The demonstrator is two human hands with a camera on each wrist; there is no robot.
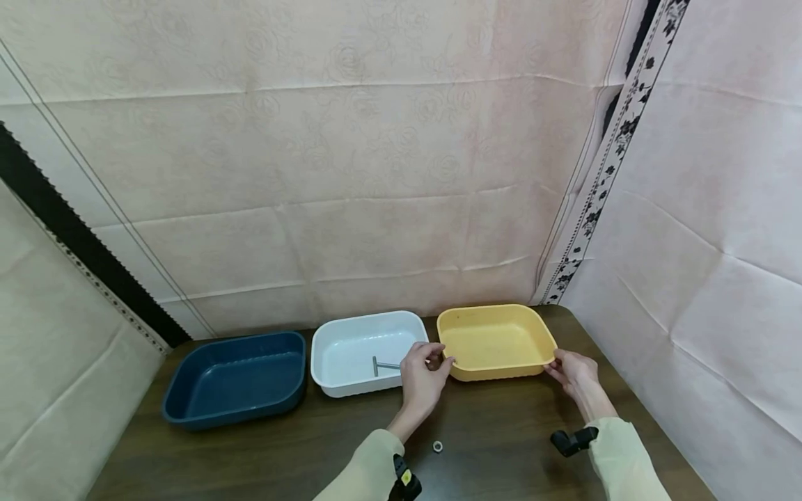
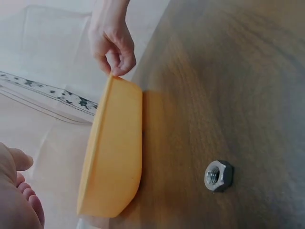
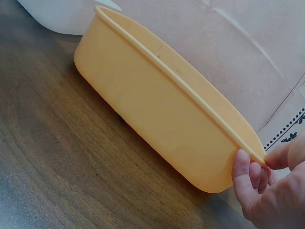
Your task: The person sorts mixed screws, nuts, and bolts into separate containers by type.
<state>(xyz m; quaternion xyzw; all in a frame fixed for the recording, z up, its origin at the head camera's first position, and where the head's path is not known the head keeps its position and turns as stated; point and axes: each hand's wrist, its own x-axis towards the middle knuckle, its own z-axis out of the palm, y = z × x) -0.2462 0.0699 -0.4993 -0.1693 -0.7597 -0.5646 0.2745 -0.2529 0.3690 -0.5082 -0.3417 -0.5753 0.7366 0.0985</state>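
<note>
My right hand (image 1: 574, 370) pinches the rim of a yellow tray (image 1: 498, 371) at its front right corner, thumb on one side and fingers on the other in the right wrist view. My left hand (image 1: 424, 376) is by the tray's left end, over the edge of a white tray (image 1: 357, 386). In the left wrist view its thumb and loosely bent fingers (image 2: 33, 202) stand apart from the yellow tray, holding nothing. A T-shaped metal piece (image 1: 376, 366) lies in the white tray, partly hidden behind the left hand. On the table in front is a hex nut (image 1: 438, 447).
A dark blue tray (image 1: 234, 410) stands at the left of the brown wooden table (image 1: 269, 456). The three trays form a row along the back edge. Pale patterned cloth (image 1: 376, 174) hangs behind and at both sides.
</note>
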